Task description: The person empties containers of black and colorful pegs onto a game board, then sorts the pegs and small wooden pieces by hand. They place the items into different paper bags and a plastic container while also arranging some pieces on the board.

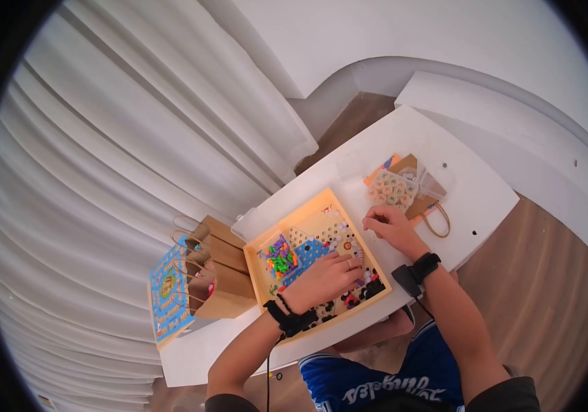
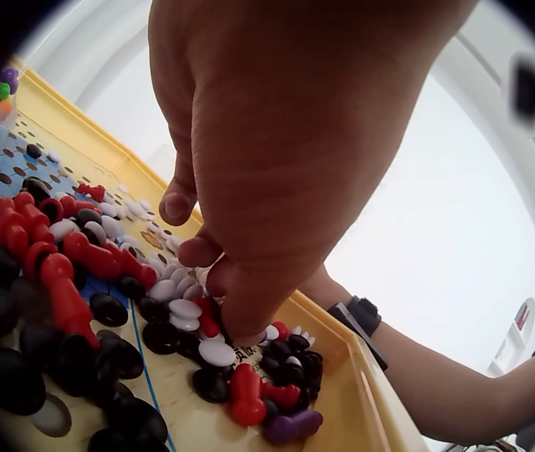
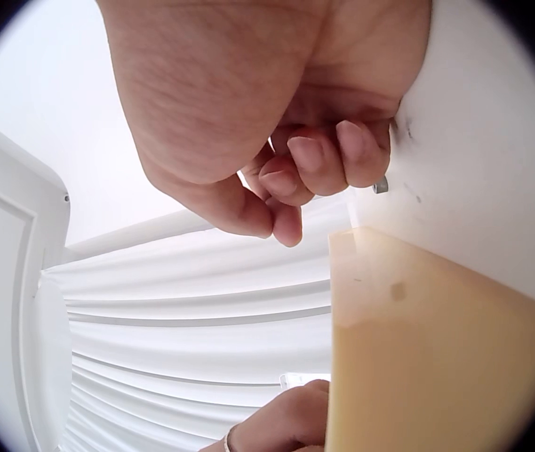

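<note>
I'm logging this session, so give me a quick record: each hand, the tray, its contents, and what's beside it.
Left hand: reaching down into the tray, among loose pieces
Right hand: outside the tray, fingers curled, no piece visible
Tray: yellow, on a white table
Contents: black stones, white stones, red pegs, purple peg
Beside tray, person's left: paper bags

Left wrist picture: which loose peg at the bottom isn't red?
The rounded purple plastic peg, lying lowest; the red plastic pegs lie just above.
</note>
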A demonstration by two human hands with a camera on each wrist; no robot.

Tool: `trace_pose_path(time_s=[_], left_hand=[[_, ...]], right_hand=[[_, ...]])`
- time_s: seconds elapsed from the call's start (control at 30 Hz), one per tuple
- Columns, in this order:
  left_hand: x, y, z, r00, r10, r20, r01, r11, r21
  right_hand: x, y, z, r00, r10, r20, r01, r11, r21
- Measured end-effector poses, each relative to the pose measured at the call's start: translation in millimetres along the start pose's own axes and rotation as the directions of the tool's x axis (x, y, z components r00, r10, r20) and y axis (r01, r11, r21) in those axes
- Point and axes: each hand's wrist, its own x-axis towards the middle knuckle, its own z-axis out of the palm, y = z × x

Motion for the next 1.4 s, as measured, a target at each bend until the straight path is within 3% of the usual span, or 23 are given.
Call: trace_pose_path(time_s=[0.13,0.2,0.23,0.3,0.33,0.4,0.43,0.5,0.63,0.73,0.97,1.1,1.27,1.4], left_hand=[[-1,-1,-4,0.998,-0.006,-0.065,0.004,1.000,-0.028],[-10,-5,-22,0.980,-0.195,-0.049,0.188,0.976,-0.111],[-18,-11,-28,0.980,-0.194,-0.046,0.188,0.976,-0.114],[-38,-25,-40,0.911,-0.340,-0.235,0.315,0.939,-0.140],[-49,-35,-44,0.908,-0.347,-0.234,0.323,0.937,-0.135],[-75,-57,-48,0.807,-0.552,-0.207,0.513,0.831,-0.216],[-88,-66,-48,0.799,-0.564,-0.210,0.527,0.824,-0.206],[-108,-83,-45,0.685,-0.702,-0.193,0.664,0.711,-0.229],[-129,-98,-39,0.614,-0.779,-0.124,0.727,0.620,-0.294],[-126,-99,-35,0.672,-0.726,-0.143,0.685,0.683,-0.254],[-116,-90,-40,0.706,-0.689,-0.166,0.637,0.720,-0.277],[-116,-65,-53,0.666,-0.724,-0.180,0.582,0.655,-0.481],[-137,-50,-30,0.642,-0.748,-0.170,0.509,0.581,-0.635],[-148,-52,-8,0.616,-0.772,-0.159,0.321,0.429,-0.844]], right_hand=[[0,1,-1,1.000,0.008,0.000,-0.008,1.000,0.003],[1,3,-1,1.000,-0.016,-0.004,0.016,1.000,-0.003],[0,3,0,0.999,-0.040,-0.007,0.040,0.999,-0.009],[0,4,-1,0.999,-0.045,-0.017,0.045,0.999,-0.024],[1,4,1,0.998,-0.055,-0.022,0.054,0.998,-0.039],[2,5,0,0.999,-0.031,-0.013,0.031,0.999,-0.017],[2,6,0,1.000,-0.003,-0.014,0.003,1.000,-0.003],[3,7,1,1.000,-0.017,-0.006,0.017,1.000,0.013],[4,9,-2,1.000,-0.011,0.002,0.011,1.000,0.004],[3,5,-2,1.000,-0.009,0.006,0.009,1.000,0.004],[3,3,-2,1.000,-0.005,0.009,0.005,1.000,0.007],[3,5,-2,1.000,0.001,0.026,-0.001,1.000,0.011],[1,1,-1,1.000,0.024,0.008,-0.024,1.000,0.001],[-1,-7,2,0.997,0.075,0.012,-0.075,0.996,0.042]])
